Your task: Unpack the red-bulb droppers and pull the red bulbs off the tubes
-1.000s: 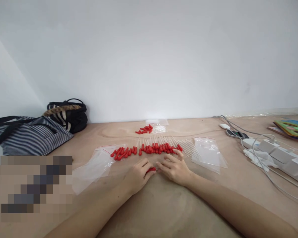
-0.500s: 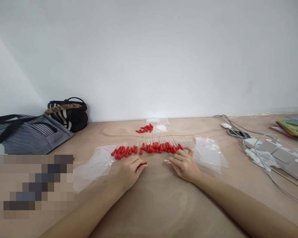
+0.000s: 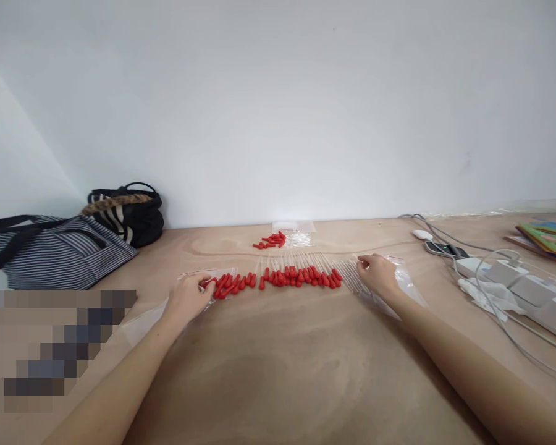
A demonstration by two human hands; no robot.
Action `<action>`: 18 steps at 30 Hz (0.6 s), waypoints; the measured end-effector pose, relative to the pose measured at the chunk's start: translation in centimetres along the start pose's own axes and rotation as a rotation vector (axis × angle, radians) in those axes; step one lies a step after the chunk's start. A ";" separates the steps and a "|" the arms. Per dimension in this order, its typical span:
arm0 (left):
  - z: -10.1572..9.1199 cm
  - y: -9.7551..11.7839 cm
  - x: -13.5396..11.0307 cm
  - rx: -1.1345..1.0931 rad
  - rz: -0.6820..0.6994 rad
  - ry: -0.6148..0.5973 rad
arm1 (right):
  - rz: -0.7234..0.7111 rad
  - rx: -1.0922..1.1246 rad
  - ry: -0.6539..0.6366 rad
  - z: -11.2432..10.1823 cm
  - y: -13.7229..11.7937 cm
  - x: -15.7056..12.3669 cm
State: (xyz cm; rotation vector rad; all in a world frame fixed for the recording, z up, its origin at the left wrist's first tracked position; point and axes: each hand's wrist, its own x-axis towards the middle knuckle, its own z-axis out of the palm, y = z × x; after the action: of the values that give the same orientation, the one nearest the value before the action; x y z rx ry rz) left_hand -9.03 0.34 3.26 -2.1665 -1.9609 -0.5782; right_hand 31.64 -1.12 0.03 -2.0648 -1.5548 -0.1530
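A row of droppers with red rubber caps (image 3: 301, 275) and clear tubes lies across the wooden table (image 3: 282, 371). Loose red caps (image 3: 231, 285) lie at its left end. My left hand (image 3: 188, 298) rests on a clear plastic bag (image 3: 148, 318) there, fingers pinched on a red cap at the heap's left edge. At the right end, bare clear tubes (image 3: 349, 275) lie in a fan. My right hand (image 3: 377, 275) is beside them on another clear bag (image 3: 410, 287), fingertips closed on a thin clear tube. A smaller heap of red caps (image 3: 271, 241) lies farther back.
Two striped bags (image 3: 55, 250) stand at the far left against the wall. At the right are a power strip (image 3: 523, 290) with white cables, a phone (image 3: 442, 250), a small white device (image 3: 419, 235) and coloured books (image 3: 544, 238). A blurred patch covers the lower left.
My hands were together at the front middle, pulling a red cap off a clear tube. They have moved apart: the left to the loose caps, the right to the bare tubes.
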 end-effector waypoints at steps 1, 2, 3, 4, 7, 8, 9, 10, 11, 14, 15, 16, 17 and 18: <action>0.1 0.2 -0.1 0.010 0.017 0.039 | 0.000 -0.009 -0.012 0.1 0.0 -0.1; 0.2 0.6 -0.3 0.016 0.037 0.103 | -0.006 -0.012 -0.022 0.1 -0.1 -0.2; 0.3 1.1 -0.5 0.010 0.067 0.180 | -0.013 -0.016 -0.035 0.3 -0.3 -0.4; 0.4 1.8 -0.9 -0.010 0.110 0.253 | -0.020 -0.020 -0.049 0.4 -0.5 -0.6; 0.9 4.2 -2.3 -0.132 0.320 0.326 | -0.039 -0.027 -0.082 0.8 -1.0 -1.2; 1.1 5.1 -2.8 -0.179 0.390 0.298 | -0.043 -0.028 -0.088 0.9 -1.1 -1.3; 1.4 5.9 -3.3 -0.222 0.445 0.269 | -0.047 -0.028 -0.091 1.0 -1.2 -1.4; 1.6 6.7 -3.8 -0.258 0.491 0.236 | -0.048 -0.028 -0.092 1.0 -1.2 -1.4; 1.8 7.3 -4.2 -0.289 0.527 0.199 | -0.048 -0.029 -0.092 1.0 -1.2 -1.5; 2.3 8.3 -4.7 -0.333 0.587 0.104 | -0.065 0.005 -0.057 0.8 -1.3 -1.5; 2.3 8.4 -4.7 -0.339 0.592 0.084 | -0.095 0.044 -0.036 0.6 -1.5 -1.6; 2.3 8.4 -4.7 -0.342 0.591 0.073 | -0.144 0.091 -0.018 0.5 -1.7 -1.6; 2.3 8.4 -4.6 -0.344 0.589 0.067 | -0.208 0.138 -0.005 0.3 -2.1 -1.7; 2.3 8.3 -4.6 -0.346 0.588 0.061 | -0.280 0.175 -0.003 0.2 -2.6 -1.9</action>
State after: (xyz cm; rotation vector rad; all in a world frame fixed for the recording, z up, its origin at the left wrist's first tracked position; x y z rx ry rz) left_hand -0.74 -4.08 0.55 -2.7143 -1.1533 -0.9007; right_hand 28.64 -2.17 0.01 -1.7094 -1.7870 -0.1121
